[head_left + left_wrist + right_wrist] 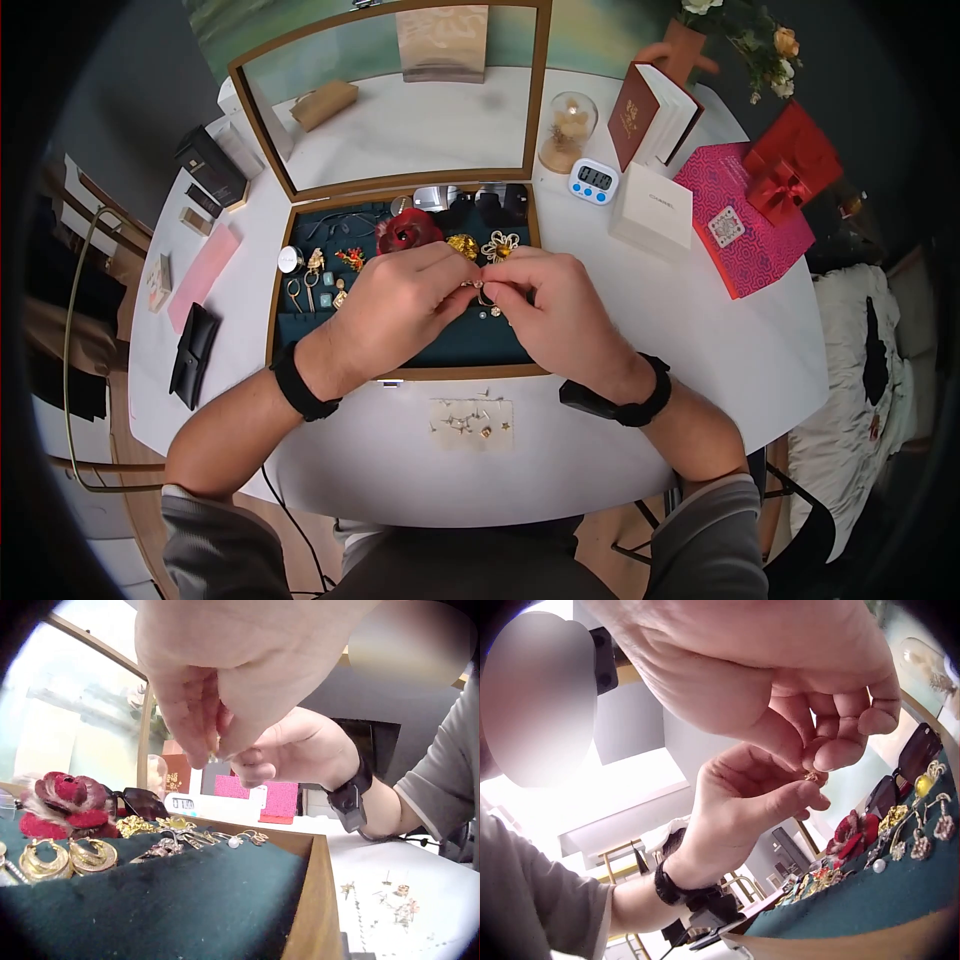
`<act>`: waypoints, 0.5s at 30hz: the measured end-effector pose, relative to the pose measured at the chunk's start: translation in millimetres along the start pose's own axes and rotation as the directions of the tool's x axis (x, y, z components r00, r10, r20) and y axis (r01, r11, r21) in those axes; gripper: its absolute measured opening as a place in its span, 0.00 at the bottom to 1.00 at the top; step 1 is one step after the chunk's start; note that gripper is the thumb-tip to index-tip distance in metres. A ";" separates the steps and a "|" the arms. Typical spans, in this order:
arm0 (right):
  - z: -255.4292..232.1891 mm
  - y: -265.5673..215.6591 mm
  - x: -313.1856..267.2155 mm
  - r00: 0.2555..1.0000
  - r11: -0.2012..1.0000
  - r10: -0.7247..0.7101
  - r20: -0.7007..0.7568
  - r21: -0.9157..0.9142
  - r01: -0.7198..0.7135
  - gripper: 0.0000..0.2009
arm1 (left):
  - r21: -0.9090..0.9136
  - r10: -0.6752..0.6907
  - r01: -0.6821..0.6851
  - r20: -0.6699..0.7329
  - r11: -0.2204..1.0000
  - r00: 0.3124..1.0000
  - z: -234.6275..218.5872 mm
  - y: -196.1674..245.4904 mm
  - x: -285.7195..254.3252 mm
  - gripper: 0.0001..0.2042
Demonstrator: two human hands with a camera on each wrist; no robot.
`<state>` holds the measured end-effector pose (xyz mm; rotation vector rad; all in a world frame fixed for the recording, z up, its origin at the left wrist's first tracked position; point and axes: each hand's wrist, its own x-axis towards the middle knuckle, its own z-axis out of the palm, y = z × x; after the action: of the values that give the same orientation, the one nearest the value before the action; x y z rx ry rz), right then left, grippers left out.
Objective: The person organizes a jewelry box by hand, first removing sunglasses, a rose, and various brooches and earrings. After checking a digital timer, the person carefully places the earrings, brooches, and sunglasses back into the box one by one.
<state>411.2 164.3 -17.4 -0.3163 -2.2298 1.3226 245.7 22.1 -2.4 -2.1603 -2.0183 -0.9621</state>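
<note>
Above the open jewelry box (300, 378), my left hand (395, 305) and right hand (565, 305) meet fingertip to fingertip. Between them they pinch a small gold piece of jewelry (811, 776), mostly hidden by the fingers. Its exact kind cannot be told. Below the hands, the dark green lining (187, 915) bears gold hoop earrings (94, 856), a red rose ornament (64, 802), a gold flower brooch (500, 246) and a yellow-gold ornament (462, 246). Dangling earrings (945, 827) lie along the right side of the box in the right wrist view.
The box's glass lid (540, 100) stands raised behind. In front, a small card (505, 440) bears several stud earrings. A blue-and-white timer (594, 182), a white box (652, 210) and a pink bag (745, 255) stand right; a black case (194, 355) and pink strip (205, 275) lie left.
</note>
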 end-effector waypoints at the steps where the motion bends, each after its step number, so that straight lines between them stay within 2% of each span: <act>1: 0.1 -0.4 -0.4 1.000 0.999 0.024 0.020 0.030 -0.024 0.04 | 0.027 -0.018 0.018 -0.025 0.999 1.000 0.8 1.5 0.7 0.11; 2: 0.5 -0.4 -0.8 0.998 0.997 0.047 0.041 0.059 -0.050 0.06 | 0.027 -0.016 0.017 -0.022 0.999 1.000 2.3 1.6 1.2 0.11; 4: 1.6 0.2 -2.5 0.998 0.996 0.050 0.045 0.075 -0.053 0.07 | 0.069 -0.041 0.048 -0.105 0.996 0.994 5.8 1.7 1.3 0.11; 11: 1.6 -10.1 -5.5 0.998 0.987 0.053 0.029 0.148 -0.056 0.17 | 0.018 -0.142 0.145 -0.122 0.989 0.982 0.5 9.0 12.0 0.09; 13: 0.5 -10.8 -6.6 0.999 0.989 0.045 0.030 0.138 -0.049 0.18 | -0.240 -0.350 0.331 -0.038 0.913 0.936 -1.2 11.7 14.8 0.08; 14: 0.5 -10.8 -7.1 0.999 0.991 0.039 0.029 0.128 -0.043 0.19 | -0.236 -0.352 0.334 -0.038 0.913 0.935 -0.8 11.9 15.5 0.08; 15: 0.9 -10.9 -7.7 0.999 0.990 0.038 0.030 0.132 -0.041 0.19 | -0.337 -0.406 0.371 -0.037 0.866 0.913 0.3 11.6 15.8 0.08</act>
<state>417.8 154.8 -10.8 -0.2966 -2.1550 1.4959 255.9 34.5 8.9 -1.7975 -2.4431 -1.5216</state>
